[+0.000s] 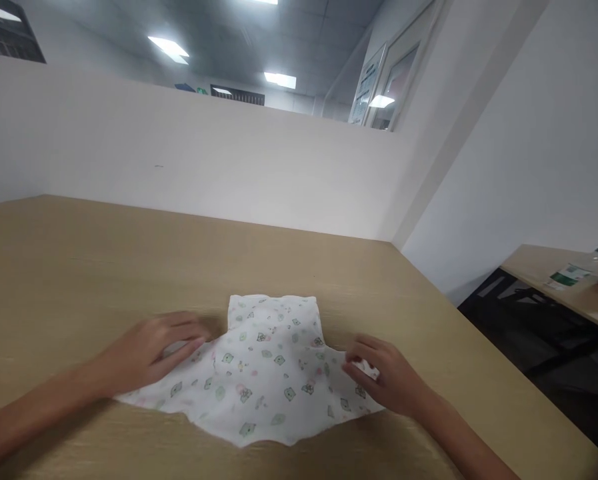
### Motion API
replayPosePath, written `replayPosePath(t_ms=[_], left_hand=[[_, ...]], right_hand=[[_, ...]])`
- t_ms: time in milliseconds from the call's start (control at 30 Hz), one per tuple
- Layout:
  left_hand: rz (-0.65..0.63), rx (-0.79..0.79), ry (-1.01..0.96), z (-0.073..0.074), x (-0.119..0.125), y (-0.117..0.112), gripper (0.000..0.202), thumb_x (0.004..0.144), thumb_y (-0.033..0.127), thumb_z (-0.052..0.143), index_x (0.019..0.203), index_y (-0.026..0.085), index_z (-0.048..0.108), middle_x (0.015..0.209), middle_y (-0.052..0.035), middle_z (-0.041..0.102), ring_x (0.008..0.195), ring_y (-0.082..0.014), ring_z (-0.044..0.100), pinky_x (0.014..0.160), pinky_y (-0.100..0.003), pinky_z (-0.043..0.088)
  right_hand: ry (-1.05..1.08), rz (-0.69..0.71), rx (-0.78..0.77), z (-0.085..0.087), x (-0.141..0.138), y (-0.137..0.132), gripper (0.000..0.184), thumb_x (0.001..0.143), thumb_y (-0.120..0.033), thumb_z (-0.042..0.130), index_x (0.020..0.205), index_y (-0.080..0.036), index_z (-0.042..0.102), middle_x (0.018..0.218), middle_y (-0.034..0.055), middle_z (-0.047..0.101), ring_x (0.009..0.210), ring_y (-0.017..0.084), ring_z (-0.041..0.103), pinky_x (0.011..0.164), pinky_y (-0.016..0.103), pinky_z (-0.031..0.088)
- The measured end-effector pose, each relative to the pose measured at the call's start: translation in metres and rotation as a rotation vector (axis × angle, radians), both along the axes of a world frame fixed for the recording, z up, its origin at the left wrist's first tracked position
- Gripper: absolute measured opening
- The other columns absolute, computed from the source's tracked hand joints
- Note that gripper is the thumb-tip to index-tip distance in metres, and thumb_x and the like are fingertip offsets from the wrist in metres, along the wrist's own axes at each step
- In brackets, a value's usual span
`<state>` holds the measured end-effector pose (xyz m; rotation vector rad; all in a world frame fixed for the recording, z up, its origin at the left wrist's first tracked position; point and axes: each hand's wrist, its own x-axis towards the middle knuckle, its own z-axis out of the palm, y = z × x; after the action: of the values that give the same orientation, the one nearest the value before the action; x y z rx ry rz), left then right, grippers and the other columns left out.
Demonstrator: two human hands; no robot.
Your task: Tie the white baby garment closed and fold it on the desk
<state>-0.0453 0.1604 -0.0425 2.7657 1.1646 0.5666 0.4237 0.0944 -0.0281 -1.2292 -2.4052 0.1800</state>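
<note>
A white cloth lies on the wooden tabletop, printed with small green, pink and dark figures. Its far end is a narrow upright rectangle, and its sides flare out towards me with a wavy near edge. At the upper edge of the left flare, my left hand is slightly blurred, with thumb and fingertips coming together on the fabric. My right hand sits at the right flare, its fingers curled and the thumb close to the index finger over the cloth. The fabric right under the fingertips is hidden.
The tan table ends at a low white partition at the back. A white wall rises on the right. Beyond the table's right edge is another table with a clear plastic bottle bearing a green-and-white label.
</note>
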Motion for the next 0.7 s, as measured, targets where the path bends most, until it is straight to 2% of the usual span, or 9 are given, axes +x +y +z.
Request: replayPosePath(t_ms=[67,100,133,200,267,367,467,600,700], left_hand=[[0.003,-0.090,0.013,0.003,0.023,0.024,0.038,0.108,0.040,0.040,0.132,0.032,0.068,0.132,-0.0026,0.064,0.114,-0.0185,0.063,0.095,-0.030,0.053],[-0.003,-0.079,0.000,0.000,0.034,0.037,0.040,0.108,0.040,0.038,0.133,0.030,0.067,0.136,-0.0042,0.062,0.119,-0.0207,0.061,0.100,-0.033,0.051],[-0.008,-0.058,-0.011,-0.006,0.044,0.048,0.042,0.108,0.039,0.037,0.132,0.027,0.069,0.136,-0.0059,0.063,0.123,-0.0226,0.059,0.106,-0.037,0.048],[-0.023,-0.040,-0.004,-0.023,0.058,0.067,0.043,0.108,0.035,0.035,0.129,0.024,0.071,0.134,-0.0068,0.064,0.122,-0.0235,0.059,0.107,-0.039,0.047],[-0.010,-0.029,-0.026,-0.040,0.066,0.077,0.043,0.107,0.035,0.035,0.128,0.025,0.071,0.134,-0.0058,0.064,0.122,-0.0236,0.060,0.107,-0.040,0.047],[0.055,-0.019,-0.084,-0.056,0.071,0.079,0.045,0.108,0.044,0.036,0.136,0.025,0.066,0.138,-0.0042,0.063,0.129,-0.0247,0.056,0.112,-0.043,0.044],[0.103,0.011,-0.111,-0.059,0.072,0.071,0.052,0.109,0.049,0.033,0.149,0.024,0.053,0.151,-0.0038,0.053,0.141,-0.0234,0.046,0.120,-0.043,0.036],[0.062,0.094,-0.027,-0.062,0.072,0.066,0.065,0.109,0.052,0.034,0.165,0.022,0.022,0.166,-0.0047,0.028,0.153,-0.0227,0.029,0.127,-0.042,0.025],[0.050,0.147,0.027,-0.065,0.073,0.072,0.070,0.108,0.053,0.033,0.167,0.022,0.013,0.168,-0.0060,0.022,0.155,-0.0246,0.022,0.128,-0.046,0.019]], right_hand=[[0.040,-0.005,-0.021,-0.003,-0.017,0.022,0.029,0.108,-0.036,0.044,0.107,-0.018,0.067,0.105,0.0080,0.067,0.094,0.018,0.062,0.081,0.030,0.049],[0.047,0.010,-0.025,-0.007,-0.027,0.033,0.028,0.108,-0.034,0.043,0.118,-0.019,0.065,0.117,0.0088,0.066,0.106,0.020,0.062,0.090,0.033,0.050],[0.037,0.023,-0.026,-0.010,-0.037,0.045,0.031,0.108,-0.032,0.043,0.128,-0.019,0.062,0.127,0.0095,0.064,0.117,0.022,0.060,0.100,0.037,0.049],[0.013,0.048,-0.025,-0.018,-0.058,0.067,0.038,0.107,-0.029,0.042,0.141,-0.017,0.056,0.143,0.0097,0.056,0.133,0.024,0.051,0.113,0.042,0.042],[0.026,0.058,-0.030,-0.024,-0.082,0.087,0.041,0.109,-0.028,0.037,0.144,-0.015,0.055,0.147,0.0081,0.053,0.137,0.023,0.048,0.119,0.042,0.038],[0.050,0.095,-0.057,-0.032,-0.116,0.113,0.043,0.111,-0.029,0.032,0.145,-0.016,0.055,0.147,0.0061,0.054,0.138,0.021,0.049,0.119,0.039,0.038],[0.001,0.124,-0.082,-0.042,-0.138,0.131,0.044,0.112,-0.035,0.033,0.142,-0.016,0.058,0.146,0.0076,0.055,0.137,0.023,0.051,0.117,0.042,0.041],[-0.041,0.108,-0.033,-0.056,-0.133,0.142,0.048,0.112,-0.039,0.032,0.145,-0.014,0.056,0.153,0.0090,0.047,0.145,0.026,0.041,0.122,0.047,0.035],[-0.038,0.099,-0.020,-0.064,-0.117,0.148,0.052,0.111,-0.039,0.031,0.153,-0.015,0.049,0.159,0.0081,0.039,0.149,0.025,0.035,0.126,0.047,0.031]])
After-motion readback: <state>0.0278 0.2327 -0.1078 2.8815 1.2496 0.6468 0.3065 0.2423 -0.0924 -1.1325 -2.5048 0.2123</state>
